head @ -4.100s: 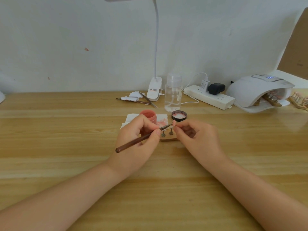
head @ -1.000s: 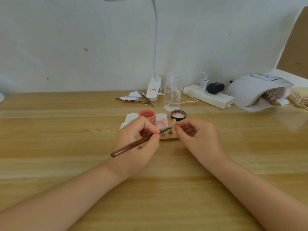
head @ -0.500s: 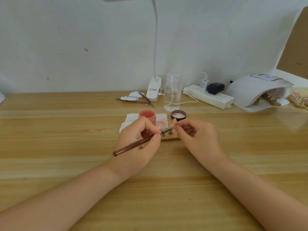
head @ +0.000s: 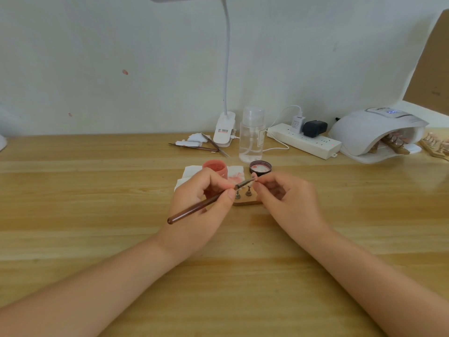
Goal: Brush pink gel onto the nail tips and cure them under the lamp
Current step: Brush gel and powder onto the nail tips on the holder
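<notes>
left hand [head: 196, 210]: brush [head: 206, 201] is pinched, bristles laid against nail tip [head: 254, 176] | right hand [head: 286, 200]: nail tip is pinched above wooden holder [head: 246, 202] | pink gel jar [head: 215, 168] is seen open behind left hand, on tissue [head: 189, 172] | curing lamp [head: 374, 132] is seen far right on table [head: 73, 190]

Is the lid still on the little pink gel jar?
No, the round pink gel jar stands open, and its dark lid lies upturned beside it on the wooden table.
</notes>
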Demonstrator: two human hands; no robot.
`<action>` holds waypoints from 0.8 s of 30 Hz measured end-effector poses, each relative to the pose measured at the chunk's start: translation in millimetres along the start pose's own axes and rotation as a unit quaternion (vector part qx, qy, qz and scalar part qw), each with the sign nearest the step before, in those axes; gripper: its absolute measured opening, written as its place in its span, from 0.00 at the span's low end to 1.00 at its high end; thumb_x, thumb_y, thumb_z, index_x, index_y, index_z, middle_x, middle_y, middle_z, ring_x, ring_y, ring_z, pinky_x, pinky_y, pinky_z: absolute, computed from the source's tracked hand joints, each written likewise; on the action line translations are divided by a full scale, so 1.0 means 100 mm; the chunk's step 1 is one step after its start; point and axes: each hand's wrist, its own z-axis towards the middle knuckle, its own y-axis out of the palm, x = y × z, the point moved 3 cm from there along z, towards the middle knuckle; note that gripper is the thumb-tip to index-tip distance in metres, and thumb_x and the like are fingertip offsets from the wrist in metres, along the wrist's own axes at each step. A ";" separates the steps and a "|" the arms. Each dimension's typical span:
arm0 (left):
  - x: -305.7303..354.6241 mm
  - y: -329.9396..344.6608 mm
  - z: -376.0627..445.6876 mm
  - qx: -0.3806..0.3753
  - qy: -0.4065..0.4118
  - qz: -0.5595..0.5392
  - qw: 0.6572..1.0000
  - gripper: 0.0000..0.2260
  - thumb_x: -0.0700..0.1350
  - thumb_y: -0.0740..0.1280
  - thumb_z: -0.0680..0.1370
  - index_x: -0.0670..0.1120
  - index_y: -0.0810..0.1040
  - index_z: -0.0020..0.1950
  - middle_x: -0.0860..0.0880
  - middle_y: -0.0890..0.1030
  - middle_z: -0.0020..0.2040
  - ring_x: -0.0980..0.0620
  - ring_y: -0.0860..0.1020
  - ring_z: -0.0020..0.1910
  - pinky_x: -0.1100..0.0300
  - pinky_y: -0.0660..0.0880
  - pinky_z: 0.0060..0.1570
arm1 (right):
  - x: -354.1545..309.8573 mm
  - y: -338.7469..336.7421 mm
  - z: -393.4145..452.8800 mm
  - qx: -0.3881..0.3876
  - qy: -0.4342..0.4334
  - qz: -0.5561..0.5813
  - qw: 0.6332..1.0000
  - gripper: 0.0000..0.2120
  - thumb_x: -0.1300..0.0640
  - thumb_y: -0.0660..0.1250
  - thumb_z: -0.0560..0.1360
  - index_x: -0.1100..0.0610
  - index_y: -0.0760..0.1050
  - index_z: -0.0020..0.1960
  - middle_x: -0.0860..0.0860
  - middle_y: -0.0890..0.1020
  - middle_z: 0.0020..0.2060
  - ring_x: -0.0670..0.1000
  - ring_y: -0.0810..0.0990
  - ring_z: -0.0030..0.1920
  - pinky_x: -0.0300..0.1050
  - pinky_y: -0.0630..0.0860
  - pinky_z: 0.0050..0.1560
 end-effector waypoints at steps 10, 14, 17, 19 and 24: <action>-0.08 -0.01 0.02 0.023 -0.051 -0.024 0.998 0.04 0.49 0.67 0.74 0.60 0.77 0.43 0.56 0.82 0.46 0.54 0.79 0.56 0.57 0.74 0.53 | -0.01 0.00 -0.01 -0.002 0.004 0.006 1.000 0.03 0.59 0.70 0.74 0.53 0.82 0.46 0.45 0.83 0.34 0.44 0.81 0.37 0.38 0.78 0.42; -0.07 -0.01 0.02 0.018 -0.041 -0.015 0.999 0.05 0.54 0.65 0.73 0.54 0.76 0.41 0.53 0.81 0.39 0.55 0.79 0.44 0.64 0.73 0.44 | -0.01 0.00 -0.01 -0.004 0.003 0.012 1.000 0.03 0.59 0.70 0.74 0.53 0.82 0.46 0.45 0.82 0.33 0.43 0.80 0.36 0.38 0.78 0.41; -0.03 -0.03 0.01 0.009 -0.011 -0.027 1.000 0.07 0.51 0.63 0.72 0.48 0.74 0.39 0.50 0.79 0.35 0.54 0.76 0.36 0.68 0.71 0.40 | -0.01 0.00 -0.01 0.000 0.007 0.016 1.000 0.04 0.60 0.70 0.74 0.52 0.81 0.45 0.44 0.82 0.33 0.42 0.80 0.36 0.37 0.77 0.41; -0.02 -0.04 0.02 0.017 -0.009 -0.035 0.999 0.07 0.50 0.63 0.72 0.48 0.74 0.38 0.51 0.78 0.33 0.55 0.76 0.36 0.66 0.71 0.41 | -0.01 -0.01 0.00 -0.001 0.008 0.015 1.000 0.04 0.59 0.70 0.74 0.50 0.81 0.45 0.44 0.82 0.33 0.42 0.80 0.36 0.37 0.78 0.42; -0.06 -0.04 0.04 0.057 -0.050 -0.059 0.995 0.07 0.46 0.66 0.74 0.55 0.75 0.36 0.56 0.80 0.35 0.57 0.78 0.45 0.59 0.73 0.50 | -0.02 -0.01 -0.01 -0.001 0.006 0.016 1.000 0.05 0.59 0.70 0.74 0.50 0.81 0.45 0.45 0.82 0.33 0.43 0.80 0.37 0.39 0.78 0.42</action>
